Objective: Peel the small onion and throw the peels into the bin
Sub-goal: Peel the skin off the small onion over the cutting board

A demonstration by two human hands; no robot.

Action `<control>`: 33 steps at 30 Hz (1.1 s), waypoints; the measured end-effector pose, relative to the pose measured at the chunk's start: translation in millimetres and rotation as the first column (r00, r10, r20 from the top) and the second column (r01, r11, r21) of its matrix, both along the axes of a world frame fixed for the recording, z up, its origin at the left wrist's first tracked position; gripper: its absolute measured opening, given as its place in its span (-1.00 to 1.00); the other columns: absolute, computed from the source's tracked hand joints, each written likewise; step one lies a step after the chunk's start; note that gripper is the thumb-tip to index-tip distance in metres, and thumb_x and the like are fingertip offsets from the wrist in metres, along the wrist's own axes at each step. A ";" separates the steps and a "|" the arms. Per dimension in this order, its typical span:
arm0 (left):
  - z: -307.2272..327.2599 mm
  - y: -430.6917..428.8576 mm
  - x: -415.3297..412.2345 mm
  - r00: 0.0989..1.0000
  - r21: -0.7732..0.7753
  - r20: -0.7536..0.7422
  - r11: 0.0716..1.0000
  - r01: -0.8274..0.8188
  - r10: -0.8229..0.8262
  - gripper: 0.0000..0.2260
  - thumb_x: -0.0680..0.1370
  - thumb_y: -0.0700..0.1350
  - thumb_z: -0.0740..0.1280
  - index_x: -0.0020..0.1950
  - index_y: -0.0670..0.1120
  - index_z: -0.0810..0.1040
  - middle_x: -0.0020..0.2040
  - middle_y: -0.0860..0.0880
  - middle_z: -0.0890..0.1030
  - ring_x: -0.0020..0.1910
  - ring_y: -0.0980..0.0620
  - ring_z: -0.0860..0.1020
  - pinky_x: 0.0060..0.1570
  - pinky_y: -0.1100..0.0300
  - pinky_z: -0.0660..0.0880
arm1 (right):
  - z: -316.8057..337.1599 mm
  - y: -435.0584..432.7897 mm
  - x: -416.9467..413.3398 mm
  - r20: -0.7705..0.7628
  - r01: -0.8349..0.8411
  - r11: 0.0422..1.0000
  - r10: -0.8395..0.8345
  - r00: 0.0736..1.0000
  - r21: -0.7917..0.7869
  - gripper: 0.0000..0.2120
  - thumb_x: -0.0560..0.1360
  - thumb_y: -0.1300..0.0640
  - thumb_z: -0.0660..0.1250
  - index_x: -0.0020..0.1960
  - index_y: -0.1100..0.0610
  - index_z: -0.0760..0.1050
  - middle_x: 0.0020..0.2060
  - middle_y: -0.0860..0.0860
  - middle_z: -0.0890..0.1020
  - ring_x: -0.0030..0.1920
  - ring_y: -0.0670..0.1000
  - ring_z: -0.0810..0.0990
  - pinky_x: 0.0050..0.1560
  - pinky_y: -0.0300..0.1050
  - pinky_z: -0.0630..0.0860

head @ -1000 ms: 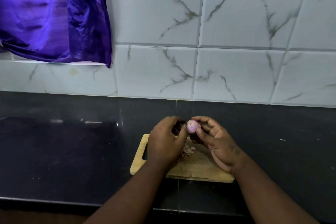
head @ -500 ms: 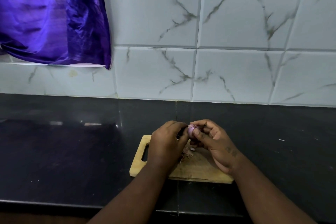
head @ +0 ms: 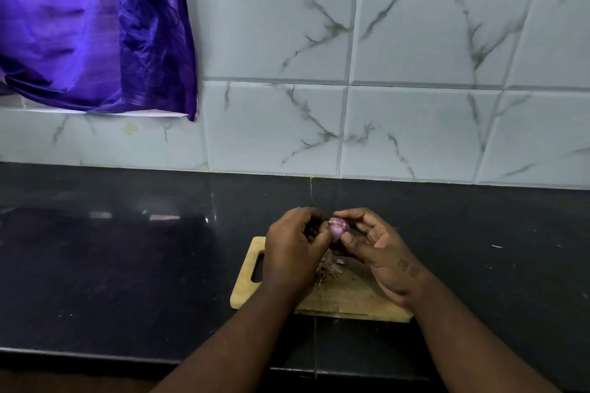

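Pinching the small onion (head: 337, 228) between both sets of fingertips: I see right hand (head: 380, 249) thumb and forefinger closed on it, left hand (head: 295, 252) fingers curled against its left side. Held above wooden cutting board (head: 351, 300); loose peels (head: 329, 269) lie there. Black countertop (head: 127, 265), marbled white tiles (head: 415, 124), purple cloth (head: 89, 25) upper left.

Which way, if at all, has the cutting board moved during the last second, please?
No. The cutting board lies unchanged across the countertop seam.
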State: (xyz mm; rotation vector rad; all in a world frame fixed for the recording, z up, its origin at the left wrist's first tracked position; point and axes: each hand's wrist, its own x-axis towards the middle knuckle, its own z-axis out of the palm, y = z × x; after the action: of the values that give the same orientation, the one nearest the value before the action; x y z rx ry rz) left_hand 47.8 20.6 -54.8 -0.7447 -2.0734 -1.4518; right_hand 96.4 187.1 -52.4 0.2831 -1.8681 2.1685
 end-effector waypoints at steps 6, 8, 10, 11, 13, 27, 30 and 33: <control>-1.8 -3.1 -12.8 0.980 0.181 0.191 0.978 -0.098 0.063 -0.88 0.55 -0.19 0.47 -0.14 0.01 0.70 -0.26 0.06 0.69 -0.26 0.13 0.65 -0.22 0.06 0.64 | 0.8 0.0 1.2 -0.044 -0.015 1.000 0.015 0.999 -0.004 -0.60 0.47 0.31 0.43 0.30 0.22 0.55 0.23 0.22 0.64 0.19 0.12 0.66 0.12 0.01 0.64; -2.5 -3.8 -13.8 0.976 0.122 0.211 0.989 -0.087 0.060 -0.89 0.56 -0.16 0.45 -0.14 0.02 0.71 -0.27 0.06 0.69 -0.27 0.13 0.65 -0.20 -0.01 0.66 | 0.7 1.3 0.7 -0.043 -0.013 1.000 0.013 0.999 -0.002 -0.61 0.48 0.30 0.43 0.31 0.19 0.56 0.24 0.19 0.65 0.22 0.13 0.65 0.14 0.01 0.63; -2.4 -1.9 -10.2 0.977 0.034 0.208 0.998 -0.049 0.041 -0.88 0.56 -0.12 0.41 -0.15 0.03 0.71 -0.27 0.06 0.69 -0.26 0.12 0.64 -0.20 -0.05 0.65 | 0.7 1.3 0.3 -0.030 -0.002 1.000 0.002 1.000 0.009 -0.61 0.49 0.28 0.42 0.32 0.17 0.57 0.25 0.17 0.65 0.26 0.13 0.64 0.15 -0.01 0.63; -1.9 -1.3 -8.5 0.978 0.015 0.207 0.999 -0.039 0.035 -0.86 0.56 -0.10 0.39 -0.16 0.03 0.71 -0.28 0.05 0.69 -0.26 0.10 0.64 -0.21 -0.08 0.64 | 0.6 0.9 -0.1 -0.020 0.009 1.000 -0.008 1.000 0.018 -0.62 0.51 0.28 0.41 0.32 0.16 0.57 0.25 0.16 0.66 0.26 0.13 0.64 0.15 -0.02 0.63; -1.1 -1.1 -7.4 0.981 0.006 0.187 0.999 -0.051 0.049 -0.86 0.56 -0.06 0.37 -0.15 0.03 0.71 -0.27 0.05 0.68 -0.26 0.10 0.64 -0.22 -0.10 0.63 | 0.4 0.5 -0.9 0.000 0.037 0.998 -0.037 0.999 0.052 -0.65 0.55 0.29 0.38 0.32 0.12 0.59 0.24 0.14 0.66 0.24 0.12 0.65 0.13 -0.08 0.63; -2.0 1.2 -2.4 0.973 -0.190 -0.228 0.978 -0.090 0.045 -0.87 0.61 -0.07 0.44 0.13 0.00 0.72 -0.03 0.09 0.69 -0.08 0.16 0.60 -0.10 0.15 0.61 | -0.9 0.2 -2.5 0.039 0.071 0.992 -0.075 0.996 0.103 -0.73 0.59 0.20 0.37 0.27 0.06 0.64 0.17 0.16 0.69 0.11 0.04 0.65 0.03 -0.13 0.59; -1.7 3.3 -0.5 0.981 -0.199 -0.186 0.976 -0.089 0.052 -0.89 0.63 -0.07 0.40 0.13 -0.02 0.66 -0.02 0.08 0.64 -0.09 0.15 0.57 -0.10 0.15 0.59 | -1.2 0.1 -1.2 0.031 0.061 0.994 -0.064 0.997 0.089 -0.72 0.58 0.27 0.37 0.25 0.09 0.64 0.17 0.19 0.68 0.09 0.07 0.65 0.03 -0.10 0.62; -0.1 3.3 0.0 0.994 -0.173 -0.105 0.983 -0.055 0.037 -0.92 0.64 -0.06 0.38 0.11 0.00 0.62 -0.03 0.11 0.60 -0.08 0.18 0.54 -0.10 0.20 0.56 | -1.7 0.3 -0.8 0.003 0.051 0.994 -0.052 0.999 0.097 -0.72 0.57 0.30 0.38 0.26 0.11 0.62 0.18 0.15 0.68 0.13 0.07 0.65 0.11 -0.06 0.62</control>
State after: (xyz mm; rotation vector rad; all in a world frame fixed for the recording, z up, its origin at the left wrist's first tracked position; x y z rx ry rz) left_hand 47.7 23.9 -54.9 -0.8155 -2.1447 -1.1915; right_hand 95.5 187.4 -54.1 0.2457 -1.9652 2.0504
